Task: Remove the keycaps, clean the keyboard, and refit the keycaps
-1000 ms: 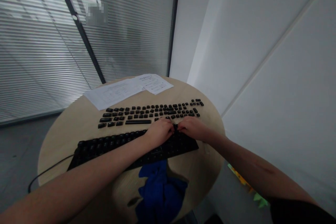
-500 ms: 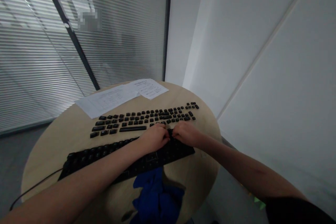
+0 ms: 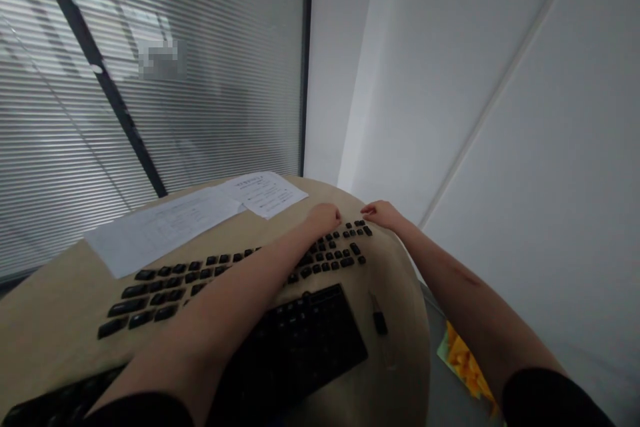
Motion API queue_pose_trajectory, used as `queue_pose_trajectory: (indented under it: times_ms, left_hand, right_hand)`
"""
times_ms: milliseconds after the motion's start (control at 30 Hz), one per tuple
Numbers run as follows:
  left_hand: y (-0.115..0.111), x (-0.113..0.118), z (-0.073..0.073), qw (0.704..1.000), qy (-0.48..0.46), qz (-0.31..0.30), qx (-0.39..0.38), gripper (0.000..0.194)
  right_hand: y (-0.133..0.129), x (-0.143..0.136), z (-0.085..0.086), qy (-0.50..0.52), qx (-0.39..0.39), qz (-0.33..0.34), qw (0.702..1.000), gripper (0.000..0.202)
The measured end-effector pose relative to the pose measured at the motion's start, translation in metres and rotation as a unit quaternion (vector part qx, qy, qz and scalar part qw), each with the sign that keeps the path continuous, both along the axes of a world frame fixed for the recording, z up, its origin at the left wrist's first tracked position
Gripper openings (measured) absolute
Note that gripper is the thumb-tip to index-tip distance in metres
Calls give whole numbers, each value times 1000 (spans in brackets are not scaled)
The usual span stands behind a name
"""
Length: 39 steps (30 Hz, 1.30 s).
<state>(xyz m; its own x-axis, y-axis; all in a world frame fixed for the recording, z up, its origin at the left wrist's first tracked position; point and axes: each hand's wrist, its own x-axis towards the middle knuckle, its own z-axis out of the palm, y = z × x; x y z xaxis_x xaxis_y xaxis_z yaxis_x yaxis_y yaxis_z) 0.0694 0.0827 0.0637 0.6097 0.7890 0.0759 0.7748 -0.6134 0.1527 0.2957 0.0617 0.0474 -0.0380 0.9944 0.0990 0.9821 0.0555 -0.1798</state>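
Black keycaps [image 3: 125, 307] lie in rows across the round wooden table [image 3: 320, 190]. My left hand [image 3: 324, 219] is over the far right part of these rows, its fingers curled closed; whatever they may hold is hidden. At the far right end of the rows is my right hand [image 3: 383, 213], beside a few small keycaps [image 3: 359, 223], fingers a little apart and nothing visible in them. Nearer to me lies a black keyboard [image 3: 320, 340], partly covered by my left forearm. Its right section looks largely bare of keycaps.
A small tool with a black handle and thin wires [image 3: 380, 322] lies right of the keyboard. Printed paper sheets [image 3: 165, 223] lie at the back left. A white wall [image 3: 500, 167] stands close on the right, and a yellow-orange item [image 3: 465, 363] is on the floor.
Both hands have left the keyboard and moved forward to the far right keycaps. The view has shifted; the wire tool now shows and the blue cloth-like item is out of view.
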Motion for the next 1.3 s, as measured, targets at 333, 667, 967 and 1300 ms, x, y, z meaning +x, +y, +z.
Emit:
queue_pose_trajectory:
  times_ms: [333,667,967,1300]
  left_hand:
    - [43,52,-41,999,27,6,-45,28]
    - [-4,4,8,998,-20,31,-50,33]
    - [-160,-98,13,997,15,-38,-61,20]
    - [-183,-88,-9,998,64,-8,-19,26]
  right_hand:
    - [41,3,-25,-33,-76,41,996,28]
    - [-33,-24,15,41,51,101,993,24]
    - [-169,-107,-14,90,-24,283,955,19]
    - [-181,-119,-21,26,-13,280,960,22]
